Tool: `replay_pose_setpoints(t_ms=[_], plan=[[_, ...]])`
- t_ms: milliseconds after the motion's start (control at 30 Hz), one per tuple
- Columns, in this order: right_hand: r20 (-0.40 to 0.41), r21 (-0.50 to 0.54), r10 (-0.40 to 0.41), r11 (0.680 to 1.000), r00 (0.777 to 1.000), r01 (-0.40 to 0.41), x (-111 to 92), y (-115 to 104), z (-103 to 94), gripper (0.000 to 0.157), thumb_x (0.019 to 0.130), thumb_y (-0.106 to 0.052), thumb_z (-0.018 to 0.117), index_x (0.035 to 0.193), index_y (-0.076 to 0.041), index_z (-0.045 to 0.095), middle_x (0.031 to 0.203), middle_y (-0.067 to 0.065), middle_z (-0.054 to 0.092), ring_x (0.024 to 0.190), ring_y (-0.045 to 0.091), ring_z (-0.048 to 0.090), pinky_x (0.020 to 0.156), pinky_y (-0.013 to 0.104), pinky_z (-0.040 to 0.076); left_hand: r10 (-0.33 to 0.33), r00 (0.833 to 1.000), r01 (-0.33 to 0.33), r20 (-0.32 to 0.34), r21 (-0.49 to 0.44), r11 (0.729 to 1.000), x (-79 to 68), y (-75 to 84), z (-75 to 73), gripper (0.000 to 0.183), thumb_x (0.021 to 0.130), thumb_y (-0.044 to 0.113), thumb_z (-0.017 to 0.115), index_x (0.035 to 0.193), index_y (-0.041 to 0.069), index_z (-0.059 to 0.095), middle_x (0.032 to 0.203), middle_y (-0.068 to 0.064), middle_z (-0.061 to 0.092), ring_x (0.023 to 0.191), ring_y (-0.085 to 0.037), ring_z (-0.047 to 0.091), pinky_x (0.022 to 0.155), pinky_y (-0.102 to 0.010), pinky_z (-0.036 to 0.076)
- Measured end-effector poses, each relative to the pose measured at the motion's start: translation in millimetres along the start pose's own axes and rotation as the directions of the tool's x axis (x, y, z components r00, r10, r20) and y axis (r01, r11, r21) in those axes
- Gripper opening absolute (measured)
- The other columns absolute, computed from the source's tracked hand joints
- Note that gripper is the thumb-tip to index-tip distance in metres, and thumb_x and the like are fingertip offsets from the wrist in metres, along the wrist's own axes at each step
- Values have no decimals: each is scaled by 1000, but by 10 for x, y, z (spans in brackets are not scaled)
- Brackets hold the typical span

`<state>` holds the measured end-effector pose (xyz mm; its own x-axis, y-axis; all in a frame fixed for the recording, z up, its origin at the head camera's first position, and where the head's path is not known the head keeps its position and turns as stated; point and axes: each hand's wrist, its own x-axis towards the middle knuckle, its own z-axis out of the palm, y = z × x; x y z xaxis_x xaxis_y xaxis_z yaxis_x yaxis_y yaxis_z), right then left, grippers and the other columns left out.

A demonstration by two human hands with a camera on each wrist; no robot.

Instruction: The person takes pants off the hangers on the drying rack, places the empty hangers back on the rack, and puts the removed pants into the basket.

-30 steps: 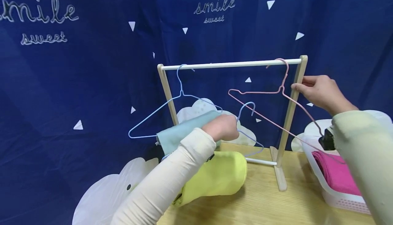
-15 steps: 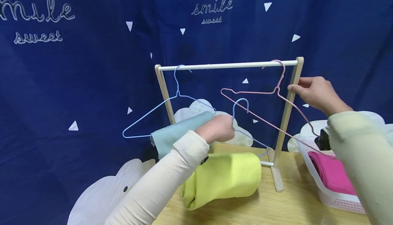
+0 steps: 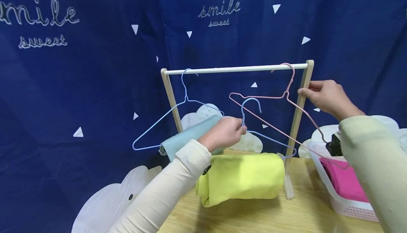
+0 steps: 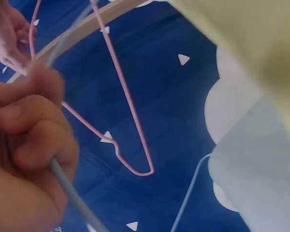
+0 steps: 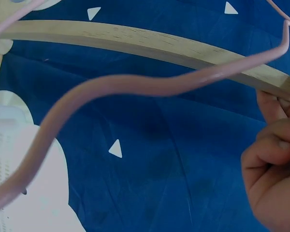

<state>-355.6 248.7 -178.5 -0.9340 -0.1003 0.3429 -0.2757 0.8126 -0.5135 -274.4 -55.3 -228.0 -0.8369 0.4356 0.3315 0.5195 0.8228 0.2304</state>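
My left hand [image 3: 224, 132] grips a blue wire hanger [image 3: 271, 138] just below its hook. Over this hanger hangs a folded yellow cloth [image 3: 245, 176], low above the table. In the left wrist view, the curled fingers [image 4: 36, 116] wrap the wire. My right hand [image 3: 330, 97] pinches the right wooden post [image 3: 297, 121] of a small clothes rack between thumb and fingers. Beside that post, a bare pink hanger [image 3: 264, 96] hangs askew from the white rail [image 3: 235, 69]. Another blue hanger [image 3: 155, 118] hangs at the left, bearing a light blue cloth [image 3: 190, 132].
A white plastic basket [image 3: 356, 210] with a folded magenta cloth [image 3: 349, 181] stands right of the rack on the wooden table [image 3: 241, 217]. Behind everything hangs a dark blue curtain [image 3: 105, 70] with clouds and triangles.
The yellow cloth and its hanger have swung to the right and turned broader to the head view, and the hanger's right end has come out farther. My right hand stays on the post.
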Motion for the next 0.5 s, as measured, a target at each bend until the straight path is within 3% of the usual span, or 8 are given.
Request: replay_pose_setpoints(t_ms=[133,267,500], plan=[[1,13,6,1000,1000,-6,-2,-11,15,83,96,-64,42,148,1,40,142,38,45,127,56,44,101,69,38,-13,1000,12,-28,-26,1000,-32,-47,65,27,104,27,47,92,15,68,83,4,66,67,-9,51,62,-19,40],[2,20,8,1000,1000,-8,-17,-11,10,81,97,-62,43,148,1,41,142,37,46,129,55,42,103,69,38,-12,999,6,-46,-121,993,-14,-62,147,27,105,27,47,90,14,65,88,1,70,63,-10,47,57,-20,36],[-2,11,5,1000,1000,-5,-15,-14,9,78,97,-60,44,146,1,43,140,37,48,127,55,45,101,69,39,4,1000,-7,-18,-195,981,18,-70,222,30,106,26,44,92,12,67,97,-2,73,69,-10,51,65,-19,40]])
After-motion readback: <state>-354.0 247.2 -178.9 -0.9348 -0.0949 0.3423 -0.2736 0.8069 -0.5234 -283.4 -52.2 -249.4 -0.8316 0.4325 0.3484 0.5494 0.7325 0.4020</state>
